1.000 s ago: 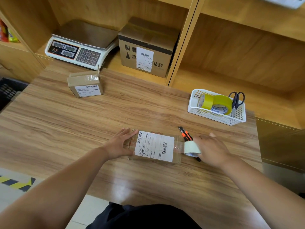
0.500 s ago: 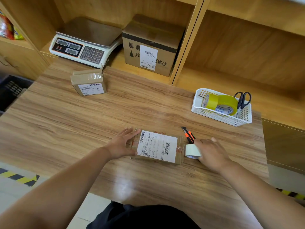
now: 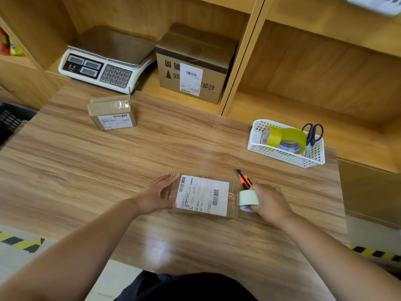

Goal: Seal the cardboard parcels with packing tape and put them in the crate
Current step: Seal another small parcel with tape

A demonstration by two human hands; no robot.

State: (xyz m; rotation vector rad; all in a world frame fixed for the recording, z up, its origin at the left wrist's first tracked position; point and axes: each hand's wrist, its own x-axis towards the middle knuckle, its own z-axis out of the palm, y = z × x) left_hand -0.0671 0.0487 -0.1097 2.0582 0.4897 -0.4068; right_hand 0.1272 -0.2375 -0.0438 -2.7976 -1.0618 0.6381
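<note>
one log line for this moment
taping | left hand presses flat parcel | right hand grips tape roll at its right end

this looks like a parcel-packing station in a small shipping room or shop stockroom: where the right hand [image 3: 271, 203] grips a tape roll [image 3: 248, 197], a parcel [image 3: 201, 195] with a shipping label lies just left of the grip on a wooden table [image 3: 86, 170], and a box cutter [image 3: 245, 181] lies just beyond it. far beyond and left of the grip a weighing scale [image 3: 104, 66] and a labelled carton [image 3: 193, 68] sit in wooden shelving [image 3: 240, 61]. beyond and right of the grip a white basket [image 3: 282, 154] holds yellow tape [image 3: 288, 135] and scissors [image 3: 313, 132], and hazard-striped tape [image 3: 21, 242] marks the floor nearer the person.
</note>
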